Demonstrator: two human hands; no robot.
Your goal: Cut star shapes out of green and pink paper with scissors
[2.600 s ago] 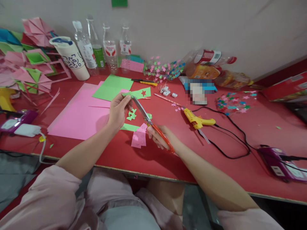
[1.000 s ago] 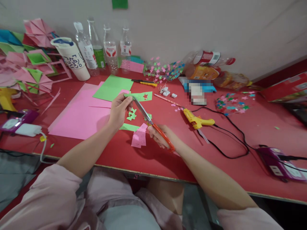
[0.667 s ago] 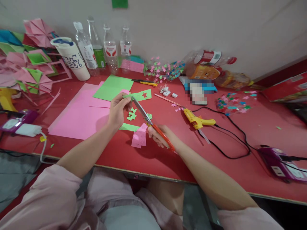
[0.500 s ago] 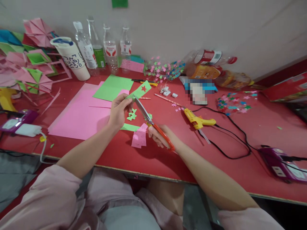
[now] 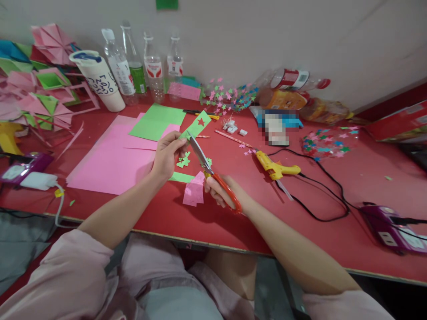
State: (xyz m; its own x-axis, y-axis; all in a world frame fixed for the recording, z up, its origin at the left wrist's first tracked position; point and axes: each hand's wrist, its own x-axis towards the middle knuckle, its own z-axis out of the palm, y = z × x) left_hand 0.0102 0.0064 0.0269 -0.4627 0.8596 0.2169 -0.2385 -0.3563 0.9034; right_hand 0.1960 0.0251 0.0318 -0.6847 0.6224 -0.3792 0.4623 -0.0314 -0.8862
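Observation:
My left hand (image 5: 167,153) is closed on one end of a green paper strip (image 5: 197,126), which has a star-shaped hole near its far end. In my right hand (image 5: 222,191) are scissors (image 5: 227,190) with orange handles, their blade tips at the strip close to my left fingers. Below the strip, small green cut-out stars (image 5: 183,160) lie on the table. A pink paper piece (image 5: 194,191) with cut edges and another green strip (image 5: 180,177) rest between my forearms.
Pink sheets (image 5: 110,164) and a green sheet (image 5: 156,122) lie left. A yellow glue gun (image 5: 276,166) with a black cord sits right. Bottles (image 5: 154,71), a white tumbler (image 5: 100,82) and pink paper crafts (image 5: 50,106) line the back. A utility knife (image 5: 202,114) lies behind the strip.
The green strip and my left hand have shifted slightly to the right. The scissors' handles have moved a little left and down, with the tips still at the strip.

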